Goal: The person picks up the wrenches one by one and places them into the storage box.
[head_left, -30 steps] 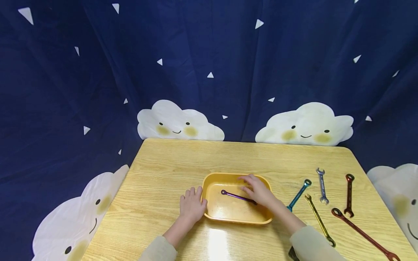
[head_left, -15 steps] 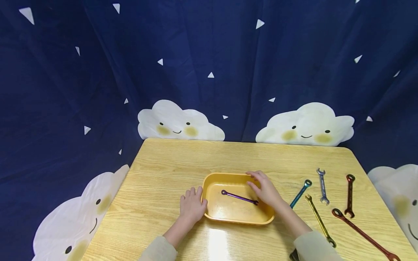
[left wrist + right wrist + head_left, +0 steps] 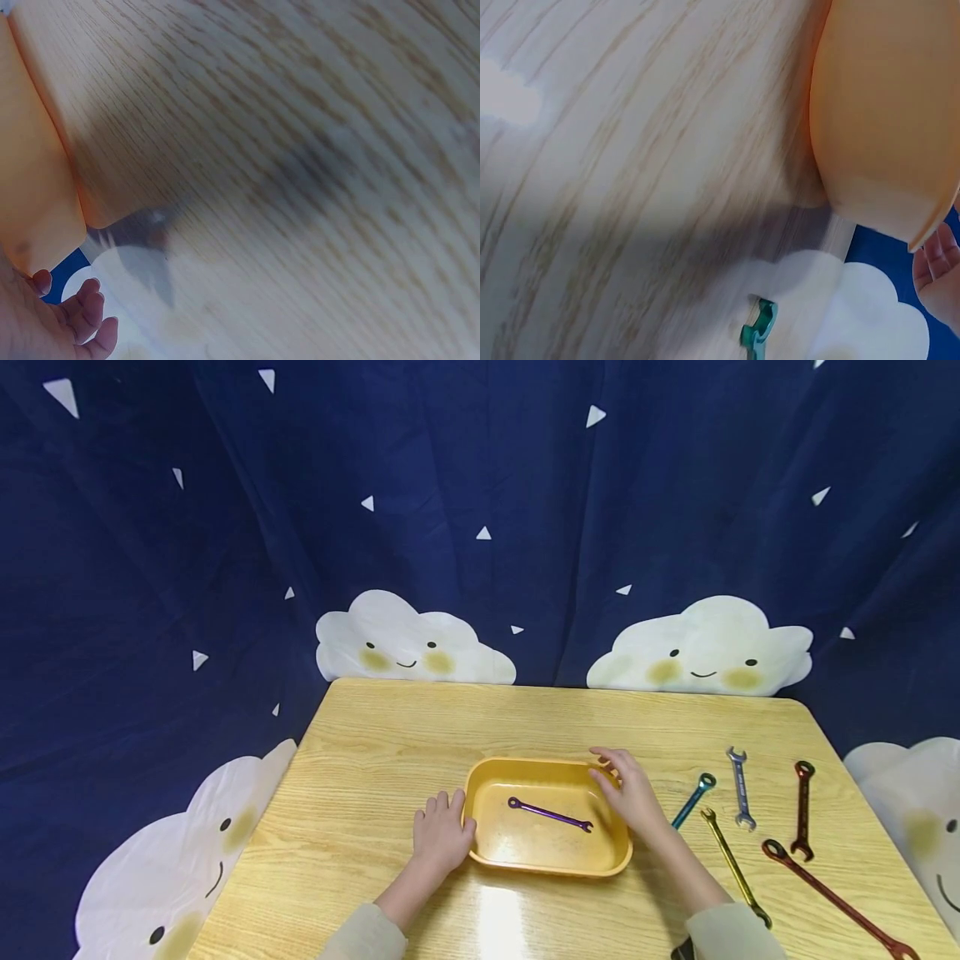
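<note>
My left hand lies at the left wall of the yellow tray, fingers relaxed. The purple wrench lies ungripped on the tray floor, now fully uncovered; I judge it set down. My right hand has shifted rightward to the right rim, fingers parted, holding no wrench; rim contact cannot be confirmed.

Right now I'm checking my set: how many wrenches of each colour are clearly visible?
Purple wrench: 1
Teal wrench: 1
Silver wrench: 1
Gold wrench: 1
Red wrenches: 2
Total: 6 (dark object by right sleeve too hidden)
</note>
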